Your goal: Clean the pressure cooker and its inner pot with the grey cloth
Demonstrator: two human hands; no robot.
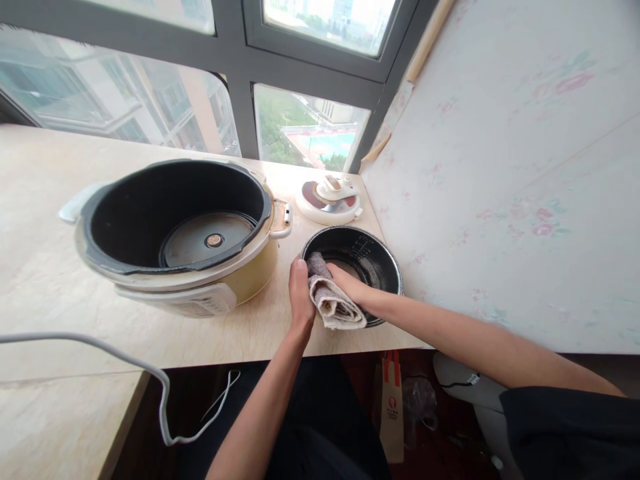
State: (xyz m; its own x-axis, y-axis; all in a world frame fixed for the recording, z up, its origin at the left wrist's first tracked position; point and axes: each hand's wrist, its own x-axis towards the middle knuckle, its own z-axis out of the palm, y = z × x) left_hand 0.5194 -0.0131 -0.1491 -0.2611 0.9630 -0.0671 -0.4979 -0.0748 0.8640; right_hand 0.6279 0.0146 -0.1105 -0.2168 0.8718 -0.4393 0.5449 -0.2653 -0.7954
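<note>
A black inner pot (385, 267) with marks on its inside wall stands near the counter's front edge. My left hand (301, 290) is closed round the pot's left rim, thumb up. A folded grey-and-white cloth (333, 300) hangs over the front left of the rim. My right hand (345, 280) grips the cloth at the pot's inner side, its fingertips partly hidden by the cloth. To the left sits the cooker body (250, 273), lidless, with a dark round plate at its bottom. Behind the pot lies the cooker lid (330, 200), with its white handle upward.
The pale counter (40, 267) ends at a front edge close to my body. A grey cable (163, 393) crosses its lower left and hangs down. Windows stand behind, a papered wall (500, 200) at right. Below is a paper bag (393, 420).
</note>
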